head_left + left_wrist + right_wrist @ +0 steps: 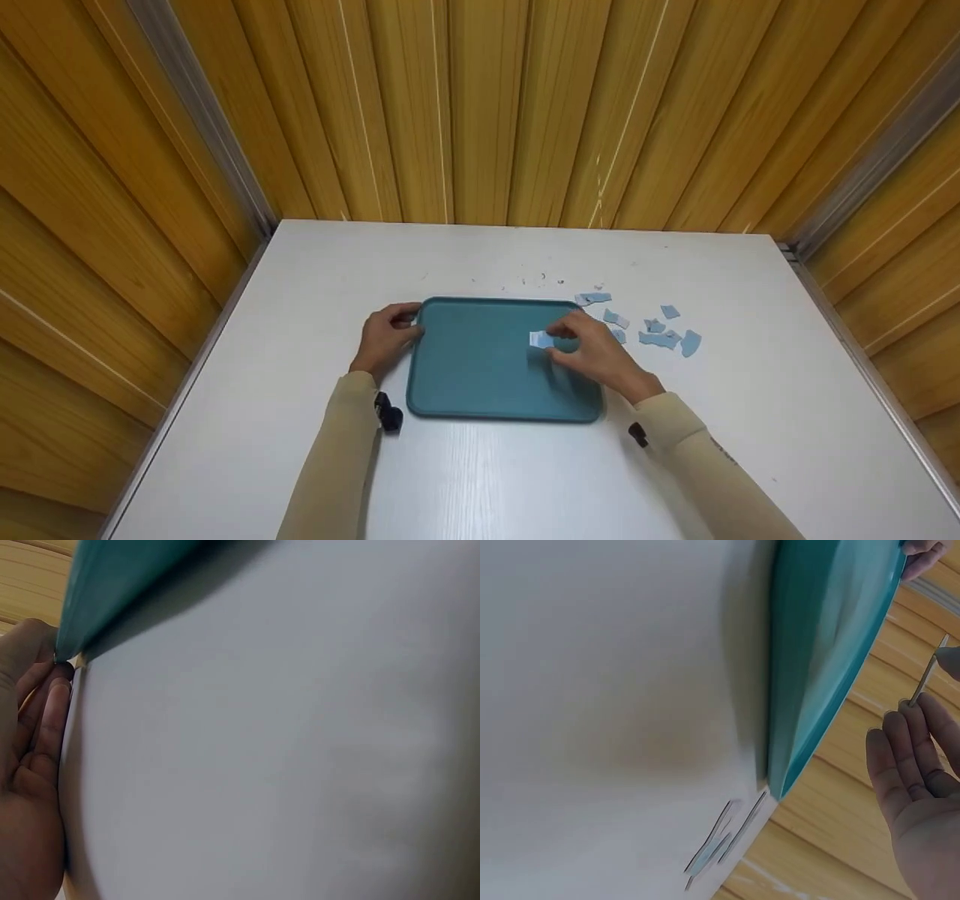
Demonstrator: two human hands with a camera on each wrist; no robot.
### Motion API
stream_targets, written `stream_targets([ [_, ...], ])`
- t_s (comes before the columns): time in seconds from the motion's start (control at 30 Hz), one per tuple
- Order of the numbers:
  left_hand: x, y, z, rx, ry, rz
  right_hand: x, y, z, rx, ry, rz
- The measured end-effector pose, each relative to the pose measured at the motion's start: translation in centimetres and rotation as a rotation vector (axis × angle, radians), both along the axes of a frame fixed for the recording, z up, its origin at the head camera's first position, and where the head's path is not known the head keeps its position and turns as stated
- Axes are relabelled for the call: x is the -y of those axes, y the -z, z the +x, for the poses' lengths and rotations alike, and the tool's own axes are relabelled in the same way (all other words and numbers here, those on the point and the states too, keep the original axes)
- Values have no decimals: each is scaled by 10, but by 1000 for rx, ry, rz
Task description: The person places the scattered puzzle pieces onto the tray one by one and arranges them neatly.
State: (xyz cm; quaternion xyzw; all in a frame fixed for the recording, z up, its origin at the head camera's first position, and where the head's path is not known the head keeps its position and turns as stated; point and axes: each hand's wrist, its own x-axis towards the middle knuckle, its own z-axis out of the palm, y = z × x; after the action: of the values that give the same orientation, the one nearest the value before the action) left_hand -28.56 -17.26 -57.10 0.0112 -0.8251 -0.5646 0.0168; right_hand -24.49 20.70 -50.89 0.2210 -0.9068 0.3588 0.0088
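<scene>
On the white table, the green tray is lying flat, and I am taking its middle as the centre of the clock. At nine o'clock the left hand is gripping the tray's edge between its thumb and its fingers. At three o'clock the right hand is reaching in over the rim and is pinching a pale blue piece between thumb and fingertips. This piece is staying above the tray's surface, toward two o'clock from its middle; the right wrist view is showing it thin, almost edge-on. Outside the tray, between two and three o'clock, several loose blue pieces are lying on the table, some of them touching or overlapping. Beyond the far rim, toward one o'clock, tiny dark crumbs are lying. Yellow wooden panels are standing behind the table.
</scene>
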Motion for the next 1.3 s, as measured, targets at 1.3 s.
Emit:
stream_targets([
  [1.3,0,0,0,-15,-5,-16,98,12,9,16,-243,17],
])
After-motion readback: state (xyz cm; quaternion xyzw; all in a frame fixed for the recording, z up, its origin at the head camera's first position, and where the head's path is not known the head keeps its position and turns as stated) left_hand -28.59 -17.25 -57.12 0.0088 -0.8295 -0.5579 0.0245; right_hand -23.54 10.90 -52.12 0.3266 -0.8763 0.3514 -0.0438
